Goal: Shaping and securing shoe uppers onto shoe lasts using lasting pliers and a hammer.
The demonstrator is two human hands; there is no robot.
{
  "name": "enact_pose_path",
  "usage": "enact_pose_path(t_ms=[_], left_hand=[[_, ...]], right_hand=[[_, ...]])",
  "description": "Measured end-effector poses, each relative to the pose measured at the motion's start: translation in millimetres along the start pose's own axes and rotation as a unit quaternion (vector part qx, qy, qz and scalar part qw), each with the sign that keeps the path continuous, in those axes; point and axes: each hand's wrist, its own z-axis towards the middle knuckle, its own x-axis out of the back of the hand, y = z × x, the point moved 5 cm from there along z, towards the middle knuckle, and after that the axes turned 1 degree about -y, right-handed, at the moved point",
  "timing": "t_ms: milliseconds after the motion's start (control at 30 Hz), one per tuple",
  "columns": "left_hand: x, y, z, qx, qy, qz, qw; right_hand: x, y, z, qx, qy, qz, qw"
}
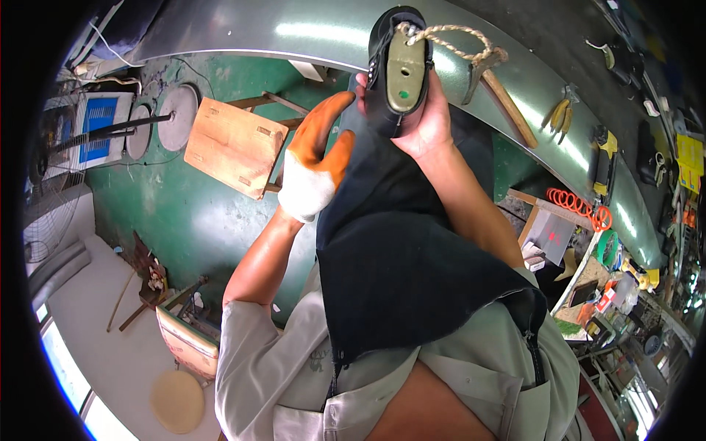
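While the black shoe (379, 94) is clamped in the right hand (430, 125) over the near edge of the bench (316, 37), the left hand (318, 158) spread empty, the hammer (509, 107) could be dragged off by a snagging cord (457, 29).

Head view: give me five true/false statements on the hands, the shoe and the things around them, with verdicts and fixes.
1. The right hand holds the black shoe. True.
2. The left hand is bare. False: it wears a white-and-orange glove.
3. A braided rope loop is attached to the green form inside the shoe. True.
4. The wooden stool is left of the left hand. True.
5. The hammer lies on the wooden stool. False: it lies on the metal worktop.
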Motion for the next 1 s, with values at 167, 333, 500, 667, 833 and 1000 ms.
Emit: enact_pose_path(t_ms=[167,333,500,667,833,1000], left_hand=[[0,-13,22,0.098,-0.114,-0.225,0.963],[-51,-21,43,0.119,-0.181,-0.281,0.935],[-60,-45,27,0.063,-0.142,-0.226,0.961],[-62,-57,34,0.045,-0.138,-0.23,0.962],[-61,-46,40,0.028,-0.159,-0.218,0.963],[-21,-99,13,0.121,-0.124,-0.289,0.942]], right_hand=[[19,0,-9,0.032,0.044,-0.061,0.997],[56,13,-52,0.099,0.038,-0.22,0.97],[51,12,-55,0.012,0.114,-0.231,0.966],[66,6,-57,-0.011,0.122,-0.254,0.959],[73,-10,-66,-0.037,0.143,-0.48,0.865],[-15,-55,-87,0.129,0.159,-0.682,0.702]])
